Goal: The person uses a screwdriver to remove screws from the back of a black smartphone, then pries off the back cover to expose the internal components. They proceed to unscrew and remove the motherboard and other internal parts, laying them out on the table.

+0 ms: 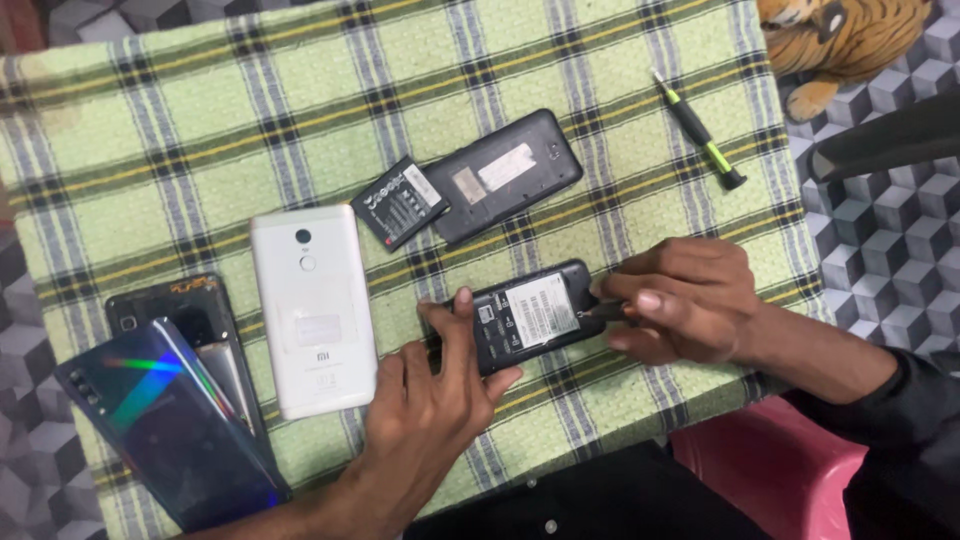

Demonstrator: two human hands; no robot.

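From the left I see a glossy blue phone back (165, 425) and a white phone (312, 310) on the checked counter (150, 130). My left hand (425, 410) pinches the small black phone (530, 315) lying mid-counter. My right hand (680, 300) grips a thin tool (605, 311) touching the phone's right end.

White rectangular labels sit on the held phone (530, 315), battery (402, 202) and back cover (505, 172)
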